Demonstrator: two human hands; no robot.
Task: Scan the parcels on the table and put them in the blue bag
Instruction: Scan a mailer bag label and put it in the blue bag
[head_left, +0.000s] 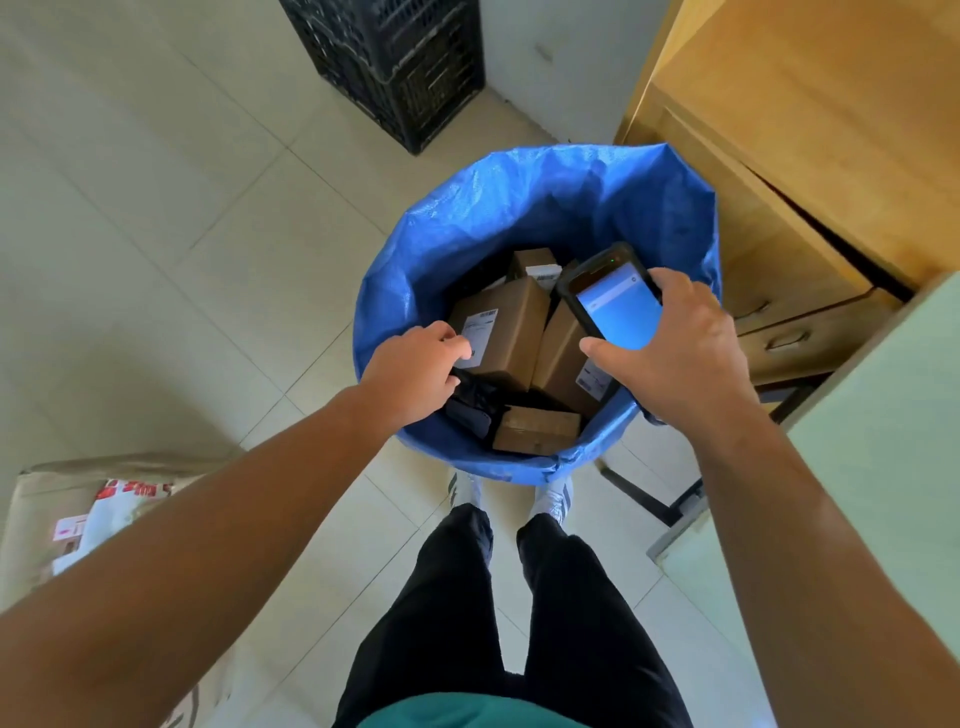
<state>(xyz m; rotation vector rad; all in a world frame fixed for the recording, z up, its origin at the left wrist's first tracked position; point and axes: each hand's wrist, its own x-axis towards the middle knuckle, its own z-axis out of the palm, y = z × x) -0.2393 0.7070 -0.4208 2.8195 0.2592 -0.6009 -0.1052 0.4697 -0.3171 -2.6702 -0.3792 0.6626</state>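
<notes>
Head view, looking straight down: the blue bag stands open on the tiled floor, just in front of the person's feet. Inside it lie several brown cardboard parcels. A large labelled box sits in the middle, another box leans at its right, a small box lies at the near side, and a black soft parcel lies at the near left.

The left hand reaches over the bag's near-left rim with its fingers curled down by the large box's label and the black parcel. Whether it grips either one cannot be told. The right hand hovers over the right side of the bag, with thumb and fingers wrapped around a handheld scanner whose screen glows blue.

A wooden cabinet stands at the far right, a black crate at the far side, and a cardboard carton at the near left.
</notes>
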